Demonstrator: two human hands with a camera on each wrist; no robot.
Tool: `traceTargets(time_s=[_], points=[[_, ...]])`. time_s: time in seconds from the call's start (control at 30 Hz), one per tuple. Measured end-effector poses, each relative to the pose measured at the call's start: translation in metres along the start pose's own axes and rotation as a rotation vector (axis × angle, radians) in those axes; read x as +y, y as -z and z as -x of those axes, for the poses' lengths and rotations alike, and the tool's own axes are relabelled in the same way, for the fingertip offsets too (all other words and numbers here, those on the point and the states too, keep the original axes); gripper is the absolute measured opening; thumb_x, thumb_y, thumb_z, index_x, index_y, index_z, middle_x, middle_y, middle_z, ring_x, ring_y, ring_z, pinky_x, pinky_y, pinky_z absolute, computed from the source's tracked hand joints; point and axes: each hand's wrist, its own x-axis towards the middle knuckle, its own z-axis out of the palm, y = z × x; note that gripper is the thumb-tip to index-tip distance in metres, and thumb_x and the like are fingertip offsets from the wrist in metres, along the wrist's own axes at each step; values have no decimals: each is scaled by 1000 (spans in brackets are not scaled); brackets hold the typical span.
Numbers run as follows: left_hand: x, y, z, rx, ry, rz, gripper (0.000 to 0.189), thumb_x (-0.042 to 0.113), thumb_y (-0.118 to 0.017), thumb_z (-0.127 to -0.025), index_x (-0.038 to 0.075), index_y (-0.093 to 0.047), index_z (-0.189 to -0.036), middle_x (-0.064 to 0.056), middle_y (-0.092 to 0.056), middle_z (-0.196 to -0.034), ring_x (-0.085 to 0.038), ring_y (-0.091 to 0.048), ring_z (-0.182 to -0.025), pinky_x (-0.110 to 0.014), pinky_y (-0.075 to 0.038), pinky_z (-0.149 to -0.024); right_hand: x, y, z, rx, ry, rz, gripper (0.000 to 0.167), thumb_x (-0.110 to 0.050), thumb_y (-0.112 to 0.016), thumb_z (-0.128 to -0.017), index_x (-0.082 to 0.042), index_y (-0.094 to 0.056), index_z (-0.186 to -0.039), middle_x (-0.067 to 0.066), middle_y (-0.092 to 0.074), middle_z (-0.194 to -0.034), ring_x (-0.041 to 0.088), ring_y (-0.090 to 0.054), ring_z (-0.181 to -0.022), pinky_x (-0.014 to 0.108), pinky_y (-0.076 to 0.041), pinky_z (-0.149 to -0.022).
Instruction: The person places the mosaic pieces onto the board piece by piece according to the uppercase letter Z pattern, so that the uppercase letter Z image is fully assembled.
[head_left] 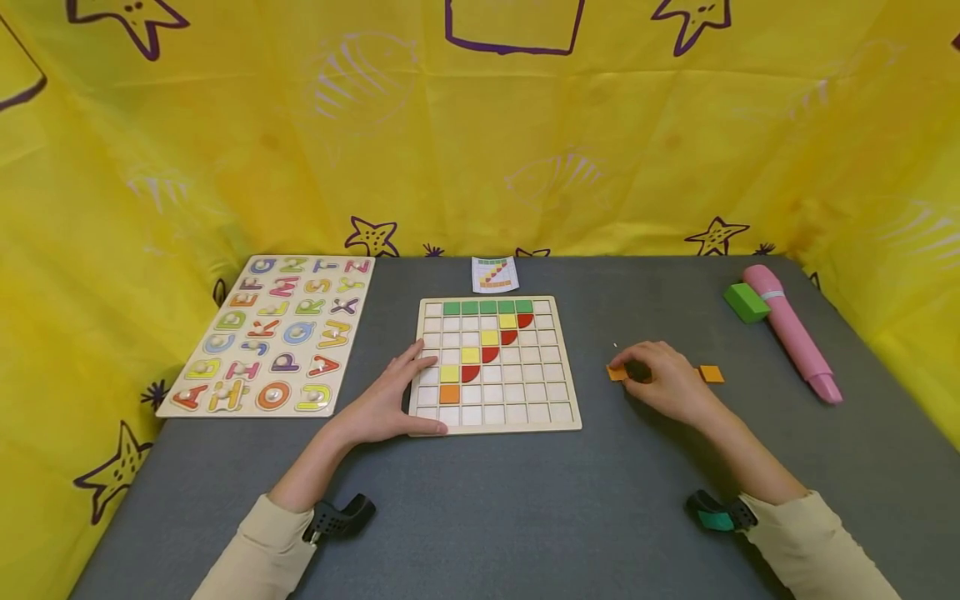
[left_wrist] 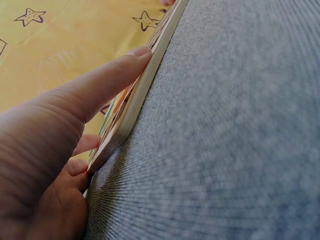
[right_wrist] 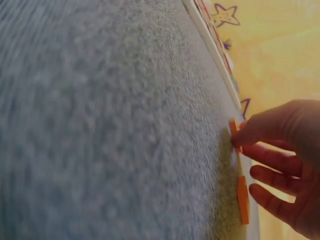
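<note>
A wooden grid board lies flat, holding green squares in its top row and yellow squares beside red quarter-round pieces in a diagonal. One orange square sits low on its left side. My left hand rests at the board's near left corner, thumb along the front rim, fingers spread at the left edge. To the right of the board, my right hand pinches an orange square tile between thumb and forefinger, low at the table. Another orange tile lies just right of that hand.
A small pattern card lies behind the board. At left is a wooden alphabet puzzle with knobbed letters. A green block and a large pink marker-shaped object lie at right. Yellow cloth hangs along the table's back and sides.
</note>
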Motion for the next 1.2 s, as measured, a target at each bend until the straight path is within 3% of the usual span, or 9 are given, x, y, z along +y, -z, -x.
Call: traceTargets(time_s=[0.2,0.33,0.6,0.93,1.2], points=[[0,0,0,-3,-2,0,103,48,-85,-70,6,-34,-150,-12,-8,-162,-34,-6,-148,-57,-7,-114,1,-5,-4,6,-58,-6,21,-12,-79,-81,-7,-71,-100,8,-69,-99,30,-57,-94,49,-42,-84],[0,0,0,-6,7,0,103,48,-85,-70,8,-34,-150,-10,-8,-163,-32,-5,-148,-55,-6,-115,0,-6,-5,1,-95,-9,21,-13,-79,-81,-7,-70,-100,8,-69,-99,29,-58,-93,48,-42,-84],[-2,-1,0,-3,3,-4,104,49,-85,-70,8,-34,-150,-10,-7,-163,-34,-5,-148,-59,-8,-113,-16,-14,-15,-20,-152,-153,22,-20,-80,-82,-12,-69,-100,1,-68,-97,20,-60,-88,39,-48,-78],[-1,-1,-1,-4,-16,3,102,47,-85,-72,5,-34,-150,-14,-8,-162,-36,-7,-147,-58,-6,-114,-52,-35,-34,-106,-71,-282,16,-12,-81,-78,-11,-67,-85,-2,-61,-82,14,-57,-75,26,-48,-68],[-1,-1,-1,-10,-6,-8,102,47,-85,-71,6,-34,-150,-14,-8,-162,-35,-7,-147,-56,-6,-115,-81,-55,-50,-162,24,-360,17,-11,-82,-79,-11,-66,-84,-4,-62,-80,14,-58,-76,26,-54,-73]])
